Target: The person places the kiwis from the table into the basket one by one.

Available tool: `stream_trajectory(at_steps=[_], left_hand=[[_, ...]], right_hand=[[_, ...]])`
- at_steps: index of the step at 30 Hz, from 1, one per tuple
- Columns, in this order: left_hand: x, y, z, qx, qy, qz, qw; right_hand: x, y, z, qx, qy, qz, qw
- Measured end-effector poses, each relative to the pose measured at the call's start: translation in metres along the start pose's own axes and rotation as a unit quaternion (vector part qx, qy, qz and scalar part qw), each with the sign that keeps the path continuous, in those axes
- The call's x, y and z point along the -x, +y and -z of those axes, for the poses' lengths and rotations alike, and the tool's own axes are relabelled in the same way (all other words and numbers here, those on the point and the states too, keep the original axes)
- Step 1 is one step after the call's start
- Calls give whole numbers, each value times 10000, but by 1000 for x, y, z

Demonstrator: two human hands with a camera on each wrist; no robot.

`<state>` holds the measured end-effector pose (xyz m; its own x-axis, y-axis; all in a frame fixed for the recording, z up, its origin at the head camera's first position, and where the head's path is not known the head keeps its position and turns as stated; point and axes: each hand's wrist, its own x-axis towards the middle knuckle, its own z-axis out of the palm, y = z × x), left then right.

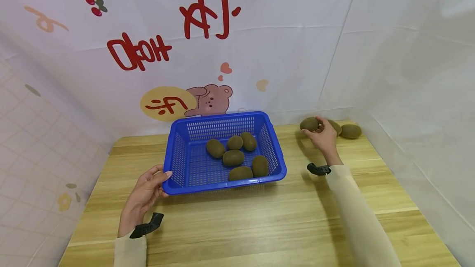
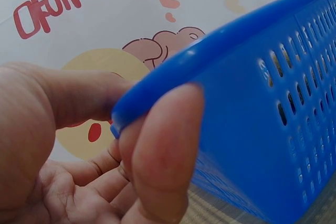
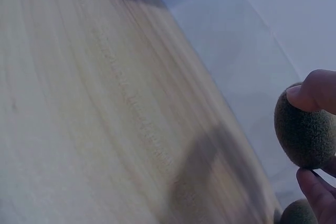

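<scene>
A blue plastic basket (image 1: 226, 185) with slotted walls holds several brown kiwis (image 1: 233, 158), most of them toward its right side. My left hand (image 1: 146, 188) grips the basket's front left corner, with the rim (image 2: 173, 72) pinched between thumb and fingers in the left wrist view. On the far right, my right hand (image 1: 324, 137) holds one kiwi (image 1: 309, 124) between thumb and fingertips. That kiwi (image 3: 302, 129) appears above the table in the right wrist view. Just beyond the hand, two more kiwis (image 1: 351, 131) lie on the table, one partly hidden by the fingers.
The wooden table (image 1: 237, 230) meets a white printed sheet (image 1: 289, 52) at the back and on both sides. A black wrist strap (image 1: 318, 169) sits on each arm. Lower right in the right wrist view, part of another kiwi (image 3: 298, 213) shows.
</scene>
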<state>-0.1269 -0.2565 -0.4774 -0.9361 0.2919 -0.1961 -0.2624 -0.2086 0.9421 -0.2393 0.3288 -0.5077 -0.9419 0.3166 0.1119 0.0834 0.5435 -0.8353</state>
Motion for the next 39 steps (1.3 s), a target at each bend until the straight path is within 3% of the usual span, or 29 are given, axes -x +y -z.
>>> stream_trajectory(at_steps=[6, 21, 39], left_hand=[[0, 1, -2, -91, 79, 45, 9999], [-1, 1, -1, 150, -160, -92, 9997], [-3, 1, -2, 199, -150, -128, 9996]], right_hand=[[5, -5, 4, -73, -87, 184, 9998], [17, -20, 10, -185, -343, 308, 9988], [32, -51, 4, -536, -464, 759, 9946]])
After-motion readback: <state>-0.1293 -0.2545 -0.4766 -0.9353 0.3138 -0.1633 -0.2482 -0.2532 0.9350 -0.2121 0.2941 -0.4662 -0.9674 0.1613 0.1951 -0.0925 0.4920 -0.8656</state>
